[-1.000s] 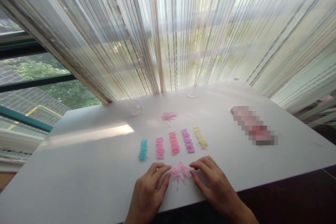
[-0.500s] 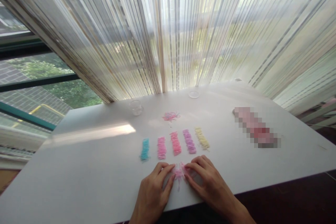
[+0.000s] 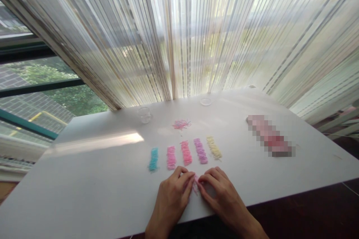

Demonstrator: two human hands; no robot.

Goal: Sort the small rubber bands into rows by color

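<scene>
My left hand (image 3: pixel 175 196) rests near the table's front edge, thumb and fingertips pinched together at a small bunch of light pink strands (image 3: pixel 195 188). From the other side my right hand (image 3: pixel 221 190) pinches the same bunch, its fingertips close to the left ones. Fingers hide much of the bunch. Just beyond the hands lie neat strips of short strands in a row: blue (image 3: pixel 153 160), pink (image 3: pixel 171 157), coral (image 3: pixel 186 152), purple (image 3: pixel 200 151) and yellow (image 3: pixel 214 148). Behind them is a loose heap of mixed pink strands (image 3: pixel 181 124).
At the back of the white table (image 3: pixel 84 179) stand a clear round container (image 3: pixel 144 115) and a flat clear disc, perhaps its lid (image 3: pixel 205 101). A pixelated pinkish long object (image 3: pixel 269 136) lies at right. Striped sheer curtains (image 3: pixel 193 44) hang along the far edge.
My left hand has moved right, toward my right hand, narrowing the gap between the fingertips. Less of the light pink bunch shows now. The strips and heap lie as before.
</scene>
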